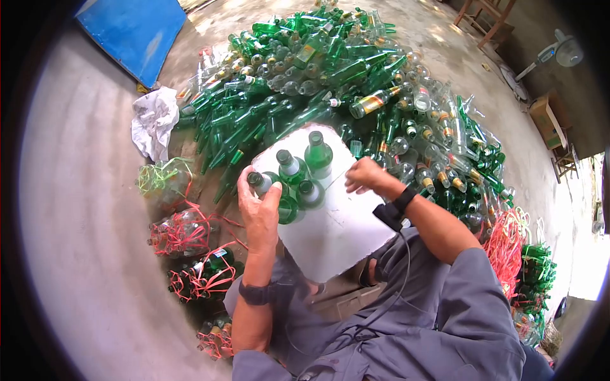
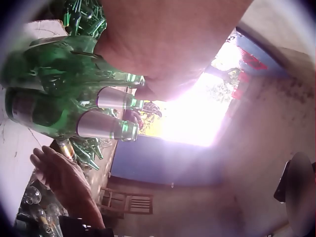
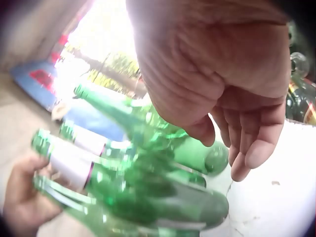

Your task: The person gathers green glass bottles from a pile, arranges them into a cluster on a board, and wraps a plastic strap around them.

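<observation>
Several green glass bottles stand upright in a tight group on a white board over the person's lap; some have pale neck labels. The left hand grips a green bottle at the group's left edge, its thumb and fingers on either side of the neck. To the right of the group, above the board's edge, the right hand holds nothing. Its fingers hang loosely bent near the bottles in the right wrist view. In the left wrist view the left palm hides part of the nearest bottles.
A large heap of loose green and clear bottles lies beyond the board. Bundles of bottles tied with red string are at the left, with more red string at the right. A white sack lies beside the heap.
</observation>
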{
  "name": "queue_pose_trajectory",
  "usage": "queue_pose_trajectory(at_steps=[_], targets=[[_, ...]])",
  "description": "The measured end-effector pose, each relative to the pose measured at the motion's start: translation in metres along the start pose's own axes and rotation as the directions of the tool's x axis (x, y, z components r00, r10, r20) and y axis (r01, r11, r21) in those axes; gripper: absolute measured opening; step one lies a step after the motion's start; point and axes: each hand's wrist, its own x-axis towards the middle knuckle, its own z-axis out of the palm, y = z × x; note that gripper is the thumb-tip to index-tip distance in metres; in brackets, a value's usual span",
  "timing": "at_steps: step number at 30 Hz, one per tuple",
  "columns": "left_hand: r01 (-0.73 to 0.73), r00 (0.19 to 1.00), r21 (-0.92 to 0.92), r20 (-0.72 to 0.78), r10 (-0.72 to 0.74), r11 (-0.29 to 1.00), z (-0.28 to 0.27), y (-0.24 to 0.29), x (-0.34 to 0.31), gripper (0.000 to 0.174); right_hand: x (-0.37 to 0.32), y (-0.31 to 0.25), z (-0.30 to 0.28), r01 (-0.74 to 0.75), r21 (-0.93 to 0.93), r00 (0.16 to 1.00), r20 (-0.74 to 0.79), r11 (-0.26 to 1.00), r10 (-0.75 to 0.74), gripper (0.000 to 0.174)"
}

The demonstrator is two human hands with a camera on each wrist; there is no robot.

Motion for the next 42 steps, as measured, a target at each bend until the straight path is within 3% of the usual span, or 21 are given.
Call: queue_pose_trajectory(at_steps=[3,6,7,9,13,16,18,20,21,24,25,28,32,34,42], targets=[[-0.045,0.999,0.148,-0.006,0.047,0.988,0.001,0.005,-0.001,0.058,0.017,-0.01,-0.041,-0.028,0.296,0.986,-0.151,0.955,0.076,0.021],[-0.026,1.0,0.167,-0.002,0.027,0.986,0.004,0.01,-0.003,0.057,0.054,0.001,-0.066,-0.023,0.339,0.966,-0.235,0.941,0.108,0.031],[0.045,0.999,0.128,0.009,-0.047,0.991,0.006,0.016,-0.004,0.057,0.063,0.004,-0.066,-0.021,0.342,0.967,-0.232,0.94,0.106,0.031],[0.04,0.999,0.157,0.016,-0.043,0.987,0.005,0.018,-0.004,0.057,0.08,0.016,-0.063,-0.034,0.456,0.971,-0.197,0.89,0.138,0.036],[0.056,0.998,0.204,0.011,-0.06,0.977,0.008,0.019,-0.004,0.056,0.124,0.032,-0.053,-0.133,0.486,0.979,-0.073,0.864,0.192,0.046],[0.081,0.996,0.207,0.008,-0.084,0.975,0.008,0.019,-0.002,0.057,0.149,0.042,-0.051,-0.166,0.62,0.985,0.065,0.767,0.16,0.045],[0.008,1.0,0.229,-0.017,-0.004,0.973,0.008,0.016,-0.002,0.055,0.172,0.057,-0.053,-0.208,0.652,0.976,0.094,0.729,0.195,0.043],[0.007,1.0,0.228,-0.016,-0.003,0.974,0.009,0.015,-0.001,0.054,0.191,0.076,-0.055,-0.138,0.706,0.98,0.199,0.695,-0.007,0.049],[0.032,0.999,0.192,-0.015,-0.029,0.981,0.011,0.018,-0.002,0.054,0.183,0.07,-0.054,-0.132,0.741,0.974,0.222,0.658,-0.055,0.041],[0.067,0.998,0.165,-0.02,-0.064,0.984,0.013,0.021,-0.002,0.054,0.17,0.055,-0.045,-0.1,0.757,0.978,0.193,0.646,-0.075,0.034],[0.071,0.997,0.171,-0.015,-0.07,0.983,0.013,0.021,-0.002,0.054,0.157,0.042,-0.041,-0.111,0.819,0.981,0.183,0.563,-0.072,0.027],[0.07,0.998,0.168,-0.017,-0.068,0.983,0.014,0.021,-0.002,0.054,0.172,0.053,-0.041,-0.006,0.801,0.992,0.079,0.598,-0.096,0.022],[0.076,0.997,0.165,-0.023,-0.073,0.983,0.016,0.022,-0.001,0.053,0.167,0.057,-0.048,-0.01,0.72,0.999,0.042,0.694,-0.029,0.021],[0.049,0.999,0.187,-0.02,-0.046,0.981,0.014,0.019,0.0,0.052,0.162,0.056,-0.041,0.064,0.69,0.991,-0.132,0.721,0.038,0.019],[0.029,1.0,0.23,-0.006,-0.028,0.973,0.013,0.018,0.002,0.049,0.146,0.041,-0.049,0.166,0.452,0.953,-0.301,0.877,-0.026,0.023]])
